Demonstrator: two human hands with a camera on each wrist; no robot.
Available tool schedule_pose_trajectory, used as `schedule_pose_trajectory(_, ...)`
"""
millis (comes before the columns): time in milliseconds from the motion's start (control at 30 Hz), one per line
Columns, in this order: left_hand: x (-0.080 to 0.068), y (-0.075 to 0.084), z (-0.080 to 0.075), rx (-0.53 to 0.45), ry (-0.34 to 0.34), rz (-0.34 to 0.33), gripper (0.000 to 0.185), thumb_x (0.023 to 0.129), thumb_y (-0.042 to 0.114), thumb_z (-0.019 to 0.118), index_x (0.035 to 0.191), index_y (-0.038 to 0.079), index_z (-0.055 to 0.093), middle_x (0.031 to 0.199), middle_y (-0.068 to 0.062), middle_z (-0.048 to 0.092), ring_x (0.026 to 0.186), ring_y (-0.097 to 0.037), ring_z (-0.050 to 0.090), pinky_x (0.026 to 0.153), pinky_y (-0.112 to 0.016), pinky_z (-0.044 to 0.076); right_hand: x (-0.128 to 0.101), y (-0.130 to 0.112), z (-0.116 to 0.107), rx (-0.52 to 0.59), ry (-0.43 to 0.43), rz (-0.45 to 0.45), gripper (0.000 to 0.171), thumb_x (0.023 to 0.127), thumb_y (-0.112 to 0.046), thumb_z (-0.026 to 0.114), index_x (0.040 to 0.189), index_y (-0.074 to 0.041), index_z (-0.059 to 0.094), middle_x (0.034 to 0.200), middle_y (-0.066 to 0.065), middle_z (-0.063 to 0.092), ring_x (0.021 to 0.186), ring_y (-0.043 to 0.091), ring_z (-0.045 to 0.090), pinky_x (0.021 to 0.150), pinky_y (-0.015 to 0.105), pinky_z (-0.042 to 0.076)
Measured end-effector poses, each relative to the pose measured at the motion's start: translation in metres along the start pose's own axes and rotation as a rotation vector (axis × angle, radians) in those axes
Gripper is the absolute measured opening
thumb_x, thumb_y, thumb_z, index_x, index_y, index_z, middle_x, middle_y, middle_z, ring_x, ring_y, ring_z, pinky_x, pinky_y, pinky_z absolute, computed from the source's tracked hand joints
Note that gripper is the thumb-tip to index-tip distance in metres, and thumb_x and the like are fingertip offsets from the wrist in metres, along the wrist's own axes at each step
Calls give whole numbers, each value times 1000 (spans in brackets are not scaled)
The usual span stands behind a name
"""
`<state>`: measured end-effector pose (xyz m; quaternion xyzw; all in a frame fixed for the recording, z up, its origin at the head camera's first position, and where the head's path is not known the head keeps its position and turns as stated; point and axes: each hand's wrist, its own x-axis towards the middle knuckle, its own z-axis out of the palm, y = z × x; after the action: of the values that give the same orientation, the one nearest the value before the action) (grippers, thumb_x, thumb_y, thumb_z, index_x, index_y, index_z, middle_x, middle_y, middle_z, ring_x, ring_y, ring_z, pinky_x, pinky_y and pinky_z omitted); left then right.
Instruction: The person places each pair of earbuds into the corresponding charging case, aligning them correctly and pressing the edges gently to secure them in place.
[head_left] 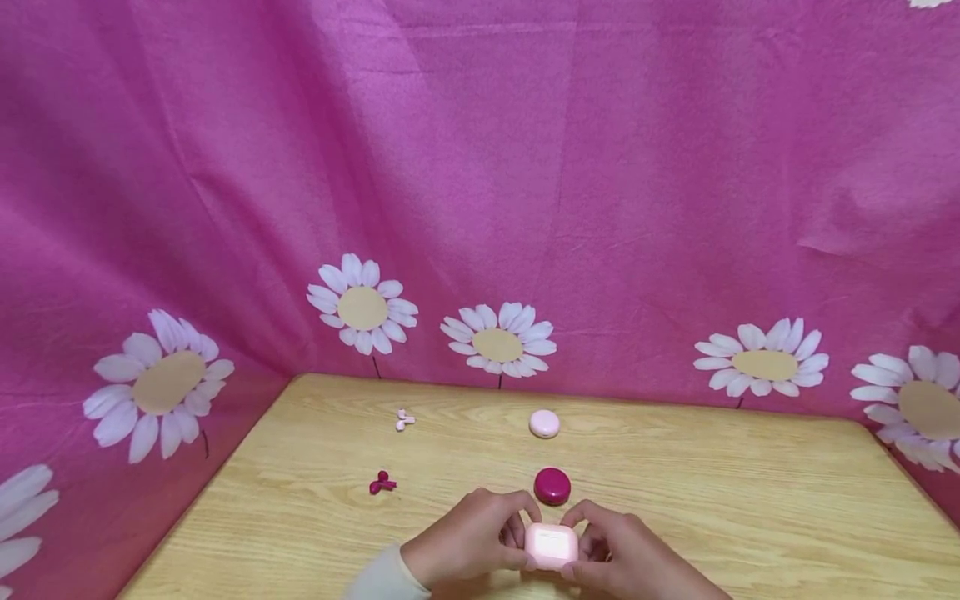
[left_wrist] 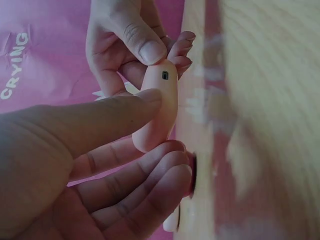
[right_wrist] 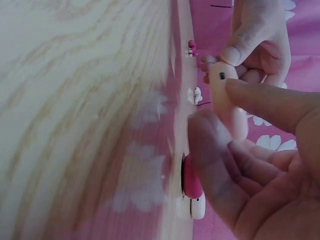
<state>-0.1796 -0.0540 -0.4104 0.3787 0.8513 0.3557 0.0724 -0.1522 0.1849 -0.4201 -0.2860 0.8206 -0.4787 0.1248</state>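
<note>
Both hands hold a pale pink rounded earbud case [head_left: 552, 546] just above the near edge of the wooden table [head_left: 712, 500]. My left hand [head_left: 480, 537] grips its left side, thumb on the edge by a small dark port [left_wrist: 165, 75]. My right hand [head_left: 615, 554] pinches its right side between thumb and fingers [right_wrist: 240, 100]. The case [left_wrist: 157, 110] looks closed. A dark magenta round case [head_left: 552, 486] sits just beyond the hands, and a light pink round case [head_left: 544, 423] lies farther back.
A pair of magenta earbuds [head_left: 382, 483] lies to the left of the hands, and a pair of pale pink earbuds [head_left: 405, 420] farther back left. A pink daisy-print cloth [head_left: 480, 183] hangs behind and around the table.
</note>
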Motion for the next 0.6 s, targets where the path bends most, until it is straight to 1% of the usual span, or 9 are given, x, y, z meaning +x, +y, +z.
schedule_pose_trajectory(133,-1,-1,5,30,-34,0,30,78,14,81,98,16,59,67,17,56,61,9,51,57,-10,46,0,3,3,2,-31,-44,25,87,-16,72,103,-11,54,68,-11,58,59,-3,52,53,18,46)
schedule_pose_trajectory(267,-1,-2,8,27,-62,-10,28,79,15,80,98,15,58,67,17,55,61,9,50,56,-11,45,0,9,5,-3,-48,-87,26,86,-13,72,103,-11,52,67,-12,58,59,-5,51,50,17,44)
schedule_pose_trajectory(367,-1,-3,10,26,-69,-14,29,79,15,80,98,15,58,66,18,55,60,9,50,56,-11,45,1,12,5,9,-61,-83,27,86,-13,72,103,-10,52,67,-11,59,59,-5,51,50,18,44)
schedule_pose_trajectory(600,-1,-7,15,61,-54,-11,30,78,17,81,97,17,58,64,19,52,58,9,48,55,-10,43,2,16,6,49,-79,-22,26,86,-15,72,104,-9,53,67,-10,58,59,-3,51,51,17,43)
